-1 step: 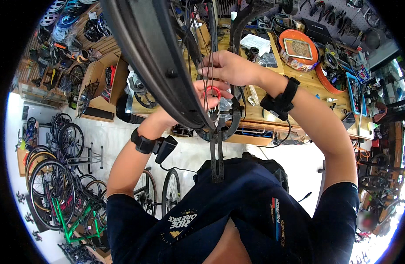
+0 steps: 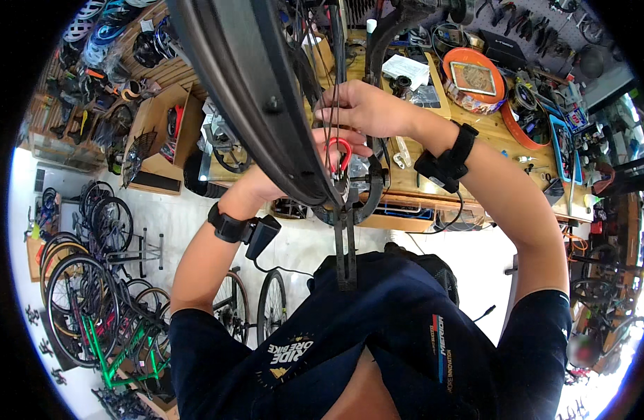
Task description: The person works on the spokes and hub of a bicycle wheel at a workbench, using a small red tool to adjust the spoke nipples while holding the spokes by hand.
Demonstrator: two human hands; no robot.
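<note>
A bicycle wheel with a dark rim and tyre [image 2: 245,84] runs from the top left down to the centre, close to my face. It sits in a black stand [image 2: 346,238] whose arms rise in front of my chest. My left hand [image 2: 266,183] reaches from behind the rim, and its fingers hold a small red-handled tool [image 2: 343,155] at the spokes. My right hand [image 2: 367,108] is just above it, fingers pinched on thin spokes [image 2: 330,70]. Both wrists wear black straps with small devices.
A wooden workbench [image 2: 476,150] cluttered with tools, a round orange tray [image 2: 453,66] and blue bins lies beyond the wheel. Several bicycles and wheels [image 2: 91,280], one with a green frame, stand on the pale floor at left. Helmets [image 2: 98,28] hang at the upper left.
</note>
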